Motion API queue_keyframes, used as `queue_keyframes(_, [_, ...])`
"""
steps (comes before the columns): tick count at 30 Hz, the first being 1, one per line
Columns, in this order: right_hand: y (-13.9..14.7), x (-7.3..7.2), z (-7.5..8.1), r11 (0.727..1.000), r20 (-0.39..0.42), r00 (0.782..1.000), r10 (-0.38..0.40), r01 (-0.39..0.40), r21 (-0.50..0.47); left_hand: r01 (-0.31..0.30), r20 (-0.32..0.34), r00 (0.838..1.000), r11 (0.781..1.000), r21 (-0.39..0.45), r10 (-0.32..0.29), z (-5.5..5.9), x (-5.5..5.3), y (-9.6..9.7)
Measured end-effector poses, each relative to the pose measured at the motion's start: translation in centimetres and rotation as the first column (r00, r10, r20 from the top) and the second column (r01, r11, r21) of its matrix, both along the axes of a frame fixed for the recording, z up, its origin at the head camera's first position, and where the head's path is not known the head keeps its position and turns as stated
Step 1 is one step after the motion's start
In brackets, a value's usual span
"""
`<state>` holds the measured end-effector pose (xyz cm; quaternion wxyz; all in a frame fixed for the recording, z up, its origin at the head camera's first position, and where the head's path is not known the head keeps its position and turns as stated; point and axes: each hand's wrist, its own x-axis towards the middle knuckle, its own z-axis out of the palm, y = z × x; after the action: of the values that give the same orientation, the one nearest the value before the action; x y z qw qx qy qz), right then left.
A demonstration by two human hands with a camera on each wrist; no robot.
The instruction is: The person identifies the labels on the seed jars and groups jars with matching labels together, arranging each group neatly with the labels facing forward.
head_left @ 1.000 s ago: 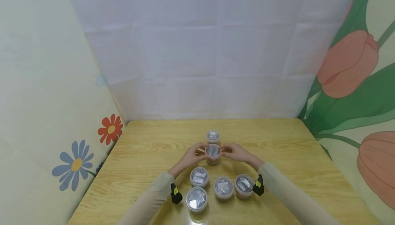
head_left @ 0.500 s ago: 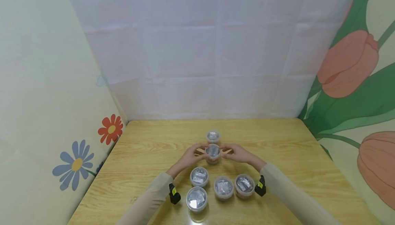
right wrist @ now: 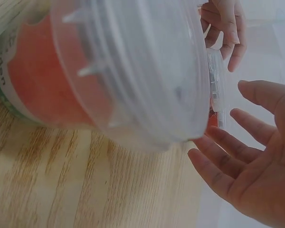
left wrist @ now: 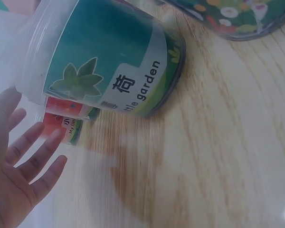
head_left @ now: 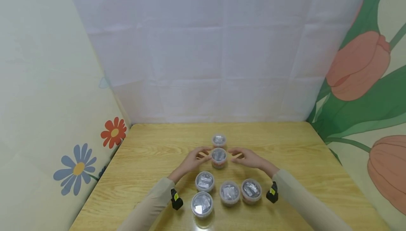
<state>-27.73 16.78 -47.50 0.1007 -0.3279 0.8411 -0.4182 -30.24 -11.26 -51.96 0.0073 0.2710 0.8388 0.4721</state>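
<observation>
A round plastic tub with a clear lid [head_left: 219, 155] stands upright on the wooden table, between my two hands. My left hand [head_left: 191, 159] has its fingers spread, with the thumb tip close to the tub's left side. On the right, my right hand [head_left: 250, 158] is held apart from the tub, its fingers loosely bent around air. Right behind stands another lidded tub [head_left: 219, 139]. In the left wrist view, a tub with a green "little garden" label [left wrist: 104, 57] partly covers red-labelled tubs [left wrist: 57, 126] beyond my fingers.
Closer to me stand several more lidded tubs: one by the left forearm [head_left: 204, 181], one in front of it [head_left: 202, 204], and two side by side [head_left: 229, 192] on the right. Patterned cloth walls [head_left: 79, 169] flank the table, and a white sheet [head_left: 206, 65] hangs behind it.
Both hands held the middle tub earlier and have let go. The right hand has drawn away to the right, the left slightly to the left. The tubs have stayed in place.
</observation>
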Motion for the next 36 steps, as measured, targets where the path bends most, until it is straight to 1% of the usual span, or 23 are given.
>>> queue_keyframes(3, [0.2,0.0,-0.2,1.0,-0.016,1.0,0.007,-0.007,0.002,-0.002,0.003,1.0,1.0,-0.001,0.002,-0.2,-0.2,-0.1])
queue_keyframes(4, [0.3,0.0,-0.3,1.0,-0.022,1.0,0.009,-0.009,0.007,0.002,-0.008,1.0,1.0,0.0,-0.002,-0.2,-0.2,-0.1])
queue_keyframes(7, [0.5,0.1,-0.4,1.0,-0.023,1.0,0.017,-0.017,0.005,-0.001,-0.023,1.0,1.0,-0.01,0.001,0.1,0.1,-0.1])
queue_keyframes(9, [0.6,0.2,-0.3,1.0,-0.024,0.999,0.022,-0.021,0.009,0.004,-0.023,1.0,1.0,-0.004,-0.004,0.7,0.6,0.1])
queue_keyframes(14, [0.9,0.5,-0.2,1.0,-0.018,1.0,0.022,-0.021,0.017,0.034,-0.006,0.999,0.999,0.017,-0.034,3.0,2.1,0.2])
queue_keyframes(16, [0.9,0.5,-0.2,1.0,-0.011,1.0,0.019,-0.018,0.023,0.038,-0.004,0.999,0.999,0.008,-0.038,3.5,2.4,0.2])
queue_keyframes(21, [1.1,0.6,-0.2,0.999,0.013,1.0,0.023,-0.023,0.042,0.041,0.014,0.999,0.999,0.002,-0.041,3.8,2.6,0.2])
queue_keyframes(24, [1.3,0.7,-0.2,0.998,0.025,0.999,0.034,-0.035,0.05,0.064,0.022,0.998,0.998,0.007,-0.064,3.8,2.7,0.2])
queue_keyframes(27, [1.4,0.8,-0.4,0.997,0.029,0.999,0.045,-0.046,0.069,0.093,0.014,0.996,0.996,0.005,-0.093,3.9,2.8,0.2])
queue_keyframes(30, [1.4,0.9,-0.4,0.995,0.037,0.997,0.065,-0.067,0.073,0.123,0.001,0.992,0.992,-0.02,-0.123,4.1,3.1,0.1])
queue_keyframes(36, [1.4,1.3,-0.1,0.992,0.031,0.995,0.095,-0.098,0.077,0.17,-0.002,0.985,0.983,-0.067,-0.17,4.5,3.5,0.2])
